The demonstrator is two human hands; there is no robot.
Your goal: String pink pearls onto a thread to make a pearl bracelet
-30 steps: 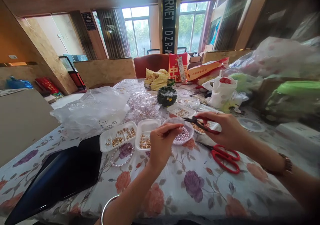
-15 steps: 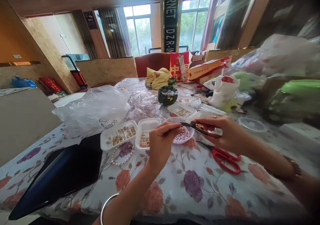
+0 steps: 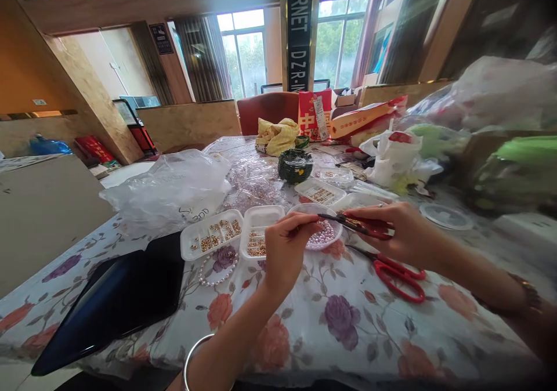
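My left hand (image 3: 285,252) is pinched shut over the round dish of pale pearl beads (image 3: 324,234); what sits between its fingertips is too small to make out. My right hand (image 3: 398,234) grips red-handled pliers (image 3: 352,224), whose dark tips point left and meet my left fingertips. Red scissors (image 3: 398,272) lie on the flowered tablecloth (image 3: 339,321) just below my right hand. A finished pearl bracelet (image 3: 217,272) rests on the cloth left of my left hand.
Two white trays of gold-coloured beads (image 3: 213,237) (image 3: 257,237) sit left of the dish. A dark flat case (image 3: 117,298) lies at the near left. Clear plastic bags (image 3: 174,188), a dark coil (image 3: 295,166), more trays (image 3: 321,192) and bagged goods (image 3: 391,156) crowd the back and right.
The pliers' tips have closed the gap to my left fingertips; my right hand has dropped slightly. The view has shifted a little.
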